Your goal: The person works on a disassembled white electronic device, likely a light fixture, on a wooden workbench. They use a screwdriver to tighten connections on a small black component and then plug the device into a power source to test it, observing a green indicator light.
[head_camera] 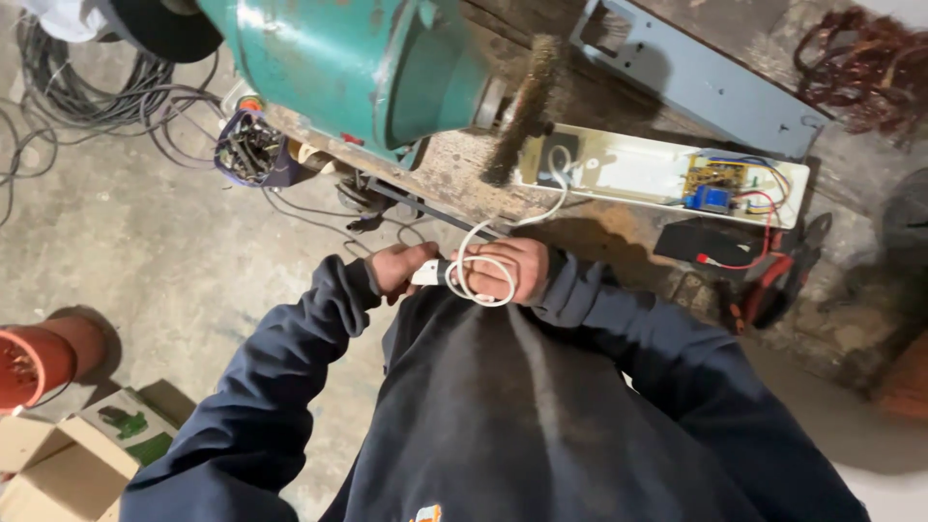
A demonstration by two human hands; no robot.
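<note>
Both hands are drawn in close against the dark sweatshirt, just below the edge of the table (454, 179). The right hand (512, 271) is closed around a few loops of white cable (476, 263), and the left hand (398, 268) pinches a small white piece (427, 275) at the cable's end; whether it is a plug or a fitting I cannot tell.

From the loops the cable runs up over the table edge and into the open white housing (628, 172), which lies beside the wire brush wheel (522, 106) of the teal bench grinder (367, 63). So the lead looks partly gathered, with its far end still inside the housing.

That housing has its cover off. At its right end a small circuit board (713, 184) sits exposed, with red and blue wires trailing to a black block (710, 242) lying loose outside. Nothing there looks closed up yet. The grey metal channel (696, 77) lies apart behind it.
</note>
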